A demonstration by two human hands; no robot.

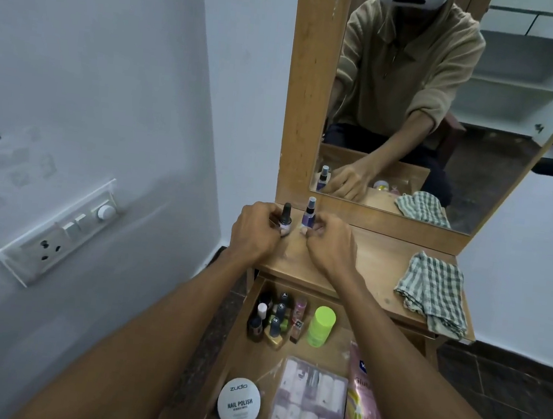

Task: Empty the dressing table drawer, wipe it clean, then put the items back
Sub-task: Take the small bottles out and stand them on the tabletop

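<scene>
Glass, I'd judge, so fragile and slick: my left hand (pixel 256 231) pinches the nail polish bottle (pixel 285 219) on the tabletop (pixel 380 255); my right hand (pixel 327 246) curls round the spray bottle (pixel 310 213). Take each low on its body. Open drawer (pixel 237 329) still full.

round white tin (pixel 239 403), "zudio NAIL POLISH"

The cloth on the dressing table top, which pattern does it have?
The cloth has a green and white check pattern, seen best in the head view.
</scene>
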